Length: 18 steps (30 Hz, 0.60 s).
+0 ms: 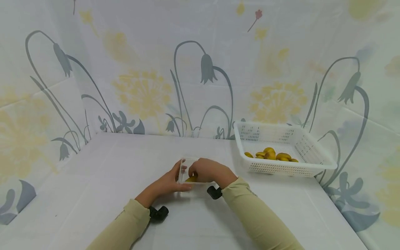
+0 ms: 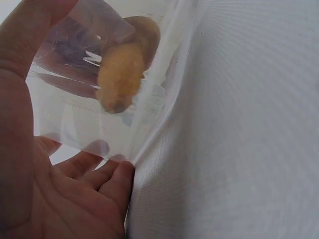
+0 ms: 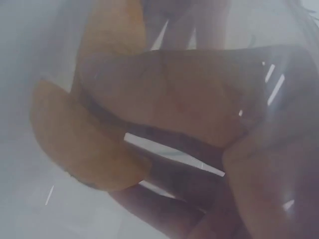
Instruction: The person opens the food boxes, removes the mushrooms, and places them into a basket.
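A small clear plastic box (image 1: 189,161) stands on the white-covered table in front of me. My left hand (image 1: 167,182) grips its left end, thumb on the near side and fingers on the far side. My right hand (image 1: 209,171) reaches down into the box. Inside lies a yellow oblong fruit (image 1: 191,179), also visible through the clear wall in the left wrist view. In the right wrist view two yellow fruits show through the plastic: one fruit (image 3: 84,139) lies beside the fingers, and the thumb presses the other fruit (image 3: 112,30).
At the back right a white perforated basket (image 1: 290,167) holds several yellow fruits (image 1: 269,153). A faint clear container (image 1: 200,133) seems to stand at the table's back edge. A flower-printed sheet (image 1: 140,52) hangs behind and on both sides.
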Tool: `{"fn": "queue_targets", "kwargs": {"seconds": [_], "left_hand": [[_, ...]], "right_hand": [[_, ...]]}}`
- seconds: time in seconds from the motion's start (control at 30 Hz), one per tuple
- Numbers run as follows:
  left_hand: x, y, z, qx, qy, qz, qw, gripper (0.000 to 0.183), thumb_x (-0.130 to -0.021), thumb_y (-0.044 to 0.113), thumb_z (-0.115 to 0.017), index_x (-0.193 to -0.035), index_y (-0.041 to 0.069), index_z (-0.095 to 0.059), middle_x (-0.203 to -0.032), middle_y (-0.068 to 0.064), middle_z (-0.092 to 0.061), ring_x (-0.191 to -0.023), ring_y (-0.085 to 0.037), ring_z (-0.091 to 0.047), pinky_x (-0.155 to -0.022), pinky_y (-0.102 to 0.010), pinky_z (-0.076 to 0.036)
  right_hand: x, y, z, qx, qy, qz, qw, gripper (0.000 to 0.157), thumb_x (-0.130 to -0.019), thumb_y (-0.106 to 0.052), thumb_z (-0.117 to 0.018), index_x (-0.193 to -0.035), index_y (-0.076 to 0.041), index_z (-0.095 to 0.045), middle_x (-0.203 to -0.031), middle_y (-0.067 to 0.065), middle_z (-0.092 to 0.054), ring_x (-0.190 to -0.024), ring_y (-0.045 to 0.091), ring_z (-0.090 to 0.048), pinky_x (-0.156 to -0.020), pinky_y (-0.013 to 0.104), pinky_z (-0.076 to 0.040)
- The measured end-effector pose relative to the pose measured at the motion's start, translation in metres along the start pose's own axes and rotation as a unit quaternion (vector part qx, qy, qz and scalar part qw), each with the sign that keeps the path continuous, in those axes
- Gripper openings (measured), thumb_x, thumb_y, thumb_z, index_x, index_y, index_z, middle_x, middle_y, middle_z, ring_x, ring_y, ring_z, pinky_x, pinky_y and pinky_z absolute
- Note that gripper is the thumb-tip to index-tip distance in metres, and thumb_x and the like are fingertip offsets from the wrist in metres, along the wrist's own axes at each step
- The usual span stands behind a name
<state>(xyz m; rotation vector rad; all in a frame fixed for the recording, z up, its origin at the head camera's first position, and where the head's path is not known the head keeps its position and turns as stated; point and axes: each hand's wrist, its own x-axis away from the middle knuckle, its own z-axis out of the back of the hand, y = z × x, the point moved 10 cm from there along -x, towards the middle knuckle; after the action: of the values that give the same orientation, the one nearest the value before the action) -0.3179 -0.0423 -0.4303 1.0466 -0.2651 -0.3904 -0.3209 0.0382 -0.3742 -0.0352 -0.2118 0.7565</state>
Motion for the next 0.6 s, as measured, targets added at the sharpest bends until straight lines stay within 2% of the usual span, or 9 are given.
{"fn": "queue_targets", "kwargs": {"seconds": [0.27,0.43,0.6], "left_hand": [[0.001,-0.002,-0.001,-0.004,-0.005,0.003,1.0000,0.112,-0.078,0.039,-0.080,-0.157,0.023,-0.003,-0.157,-0.005,-0.034,-0.144,-0.031,-0.032,-0.114,-0.055,-0.030],[0.001,-0.001,-0.001,-0.010,-0.006,0.003,0.9999,0.112,-0.079,0.039,-0.080,-0.157,0.023,-0.002,-0.157,-0.005,-0.033,-0.145,-0.032,-0.031,-0.115,-0.056,-0.027],[0.002,-0.001,-0.001,-0.007,-0.005,0.013,0.9999,0.112,-0.078,0.040,-0.080,-0.157,0.025,-0.003,-0.158,-0.005,-0.032,-0.146,-0.032,-0.030,-0.115,-0.057,-0.026]], "right_hand": [[0.008,0.003,0.006,-0.030,0.016,0.000,0.999,0.022,-0.088,-0.018,-0.072,-0.110,-0.018,-0.072,-0.098,-0.008,-0.071,-0.087,0.007,-0.061,-0.084,0.024,-0.052],[0.014,0.006,0.016,-0.050,0.038,-0.003,0.998,0.030,-0.084,-0.015,-0.075,-0.114,-0.018,-0.071,-0.103,-0.009,-0.070,-0.090,0.006,-0.061,-0.084,0.023,-0.052],[0.021,0.008,0.025,-0.057,0.050,-0.006,0.997,0.032,-0.085,-0.015,-0.074,-0.116,-0.018,-0.070,-0.106,-0.009,-0.069,-0.091,0.007,-0.060,-0.086,0.025,-0.051]]}}
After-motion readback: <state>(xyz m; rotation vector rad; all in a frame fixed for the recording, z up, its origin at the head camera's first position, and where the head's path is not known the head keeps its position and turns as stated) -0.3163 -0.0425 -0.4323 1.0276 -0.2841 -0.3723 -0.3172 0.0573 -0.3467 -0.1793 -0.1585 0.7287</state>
